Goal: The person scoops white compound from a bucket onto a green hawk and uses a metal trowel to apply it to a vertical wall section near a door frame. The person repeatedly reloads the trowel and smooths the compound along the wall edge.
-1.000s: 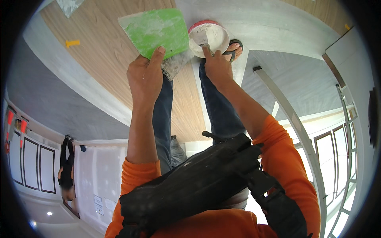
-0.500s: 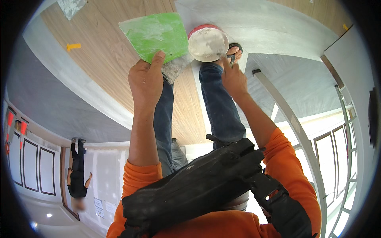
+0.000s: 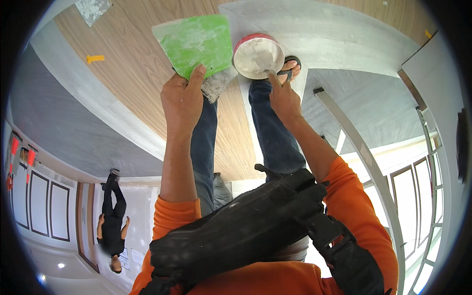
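My left hand (image 3: 182,97) is closed on the near edge of a flat green plastic putty board (image 3: 199,43), thumb on top. White smears cover parts of its face. Just below it shows a grey, paste-crusted piece (image 3: 216,87), partly covered; I cannot tell its kind. To the right stands a round tub (image 3: 237,61) with a red rim, holding whitish paste (image 3: 255,51). My right hand (image 3: 286,101) is closed at the tub's near side on what looks like a putty knife (image 3: 268,65), its paste-coated blade inside the tub. The handle is hidden in my fingers.
My sandalled right foot (image 3: 293,66) is beside the tub. A black bag (image 3: 231,221) hangs across my front. A long pale bar (image 3: 354,137) and a ladder (image 3: 432,172) stand at the right. Another person (image 3: 113,226) is at the far left, near orange cones (image 3: 14,147).
My right hand has moved slightly left, toward the tub, and the blade now shows over the paste. The putty board has shifted slightly. The other person has moved right.
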{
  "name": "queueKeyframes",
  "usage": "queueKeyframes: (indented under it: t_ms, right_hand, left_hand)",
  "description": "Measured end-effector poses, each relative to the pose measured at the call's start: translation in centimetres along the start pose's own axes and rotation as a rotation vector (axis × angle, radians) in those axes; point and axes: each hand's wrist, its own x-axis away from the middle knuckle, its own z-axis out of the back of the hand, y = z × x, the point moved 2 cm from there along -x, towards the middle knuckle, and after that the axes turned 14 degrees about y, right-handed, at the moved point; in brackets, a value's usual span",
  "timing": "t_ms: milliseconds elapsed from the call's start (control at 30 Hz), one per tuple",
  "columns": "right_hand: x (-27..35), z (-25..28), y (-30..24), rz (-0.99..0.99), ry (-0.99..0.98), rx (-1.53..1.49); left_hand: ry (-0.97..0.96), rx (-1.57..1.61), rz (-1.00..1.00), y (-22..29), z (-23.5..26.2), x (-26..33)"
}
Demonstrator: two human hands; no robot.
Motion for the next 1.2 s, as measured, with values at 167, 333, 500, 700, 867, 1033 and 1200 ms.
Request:
queueKeyframes:
  t_ms: [167, 333, 500, 700, 867, 1033, 1200]
  right_hand:
    - [-2.0, -0.8, -1.0, 0.018, 0.044, 0.012]
    - [-0.3, -2.8, 2.7, -0.021, -0.044, -0.038]
    - [1.9, 0.8, 6.4, -0.696, -0.348, -0.815]
    - [3.9, 6.3, 7.2, -0.657, -0.508, -1.378]
    - [4.9, 6.5, 7.7, -0.527, -0.383, -1.265]
    - [4.2, 8.0, 5.9, -0.353, -0.057, -0.783]
    - [3.2, 7.2, 3.8, 0.026, 0.134, -0.870]
  left_hand:
    - [-0.056, 0.057, -0.036, -0.8, -0.2, -0.5]
    - [-0.095, 0.227, 0.076, -1.5, -0.6, -1.3]
    - [-0.082, 0.174, 0.030, -1.8, 0.4, -1.9]
    - [-0.207, 0.215, -0.052, -2.5, 0.6, -1.9]
    - [-0.420, 0.034, -0.041, -2.2, 0.0, -0.7]
    - [-0.620, 0.183, 0.145, -2.9, -0.4, -0.7]
    - [-0.717, 0.201, 0.188, -2.9, -1.4, 0.5]
